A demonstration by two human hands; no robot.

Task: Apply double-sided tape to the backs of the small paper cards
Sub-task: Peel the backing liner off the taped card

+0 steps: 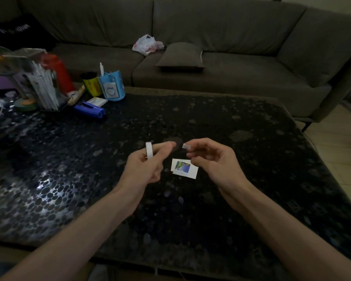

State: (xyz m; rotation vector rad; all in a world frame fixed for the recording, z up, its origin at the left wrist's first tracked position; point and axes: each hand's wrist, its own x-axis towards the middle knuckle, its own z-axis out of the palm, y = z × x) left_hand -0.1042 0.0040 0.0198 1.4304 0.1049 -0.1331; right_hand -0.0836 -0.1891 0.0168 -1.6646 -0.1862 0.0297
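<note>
At the far left of the dark pebble-patterned table (241, 126) stands a cluster of clutter: a roll of green tape (26, 104) lying flat, a clear holder of white sticks (41, 86), and a red bottle (58, 73) behind it. Further right are a yellow-and-black can (91, 84), a blue fabric pen holder (111, 86) with a cartoon face on it, a small white box (98, 101), and in front of them a blue stapler (89, 110).

Near the table's middle, the left hand (148, 162) holds a narrow white double-sided tape roll (149, 151). The roll stands on edge, gripped between the thumb and the curled fingers, raised off the tabletop.

Between the two hands a small stack of paper cards (184, 168) lies flat on the table. The top card shows a blue and green print facing up. It lies just below the right fingertips; whether they touch it cannot be told.

The right hand (211, 158) pinches a short torn piece of tape (186, 146) between thumb and forefinger, with the other fingers loosely curled. The piece is apart from the roll, with a gap between them.

Behind the table runs a grey-brown sofa (241, 33), with a white plastic bag (147, 44) and a matching cushion (181, 55) on its seat.
</note>
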